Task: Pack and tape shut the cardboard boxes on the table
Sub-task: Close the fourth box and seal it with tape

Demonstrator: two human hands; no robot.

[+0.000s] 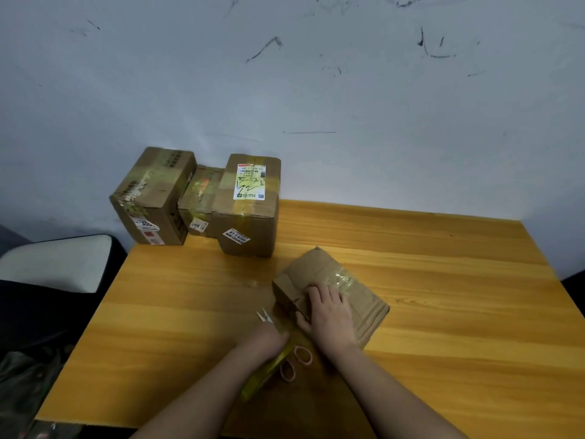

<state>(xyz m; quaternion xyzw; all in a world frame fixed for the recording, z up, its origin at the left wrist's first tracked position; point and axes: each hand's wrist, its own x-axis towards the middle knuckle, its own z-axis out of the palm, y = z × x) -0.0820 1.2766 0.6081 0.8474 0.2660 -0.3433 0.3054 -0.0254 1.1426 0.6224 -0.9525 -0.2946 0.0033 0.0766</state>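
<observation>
**Scuffed wall, warm wood**

We're looking at a pale grey-blue wall, and it's marked all over with dark scribbles and scratches. Below it sits the tabletop, orange-toned wood with a strong grain, its far edge against the wall. Off to the left there's a white cushion resting on something dark. A bright patch of light falls on the wall just above the wood.

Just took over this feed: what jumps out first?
Nearest, the right hand presses flat on a small brown cardboard box with clear tape across its top, mid-table. Beside it the left hand grips a yellow tape roll over pink-handled scissors. Three taped, labelled cardboard boxes cluster at the far left corner.
</observation>
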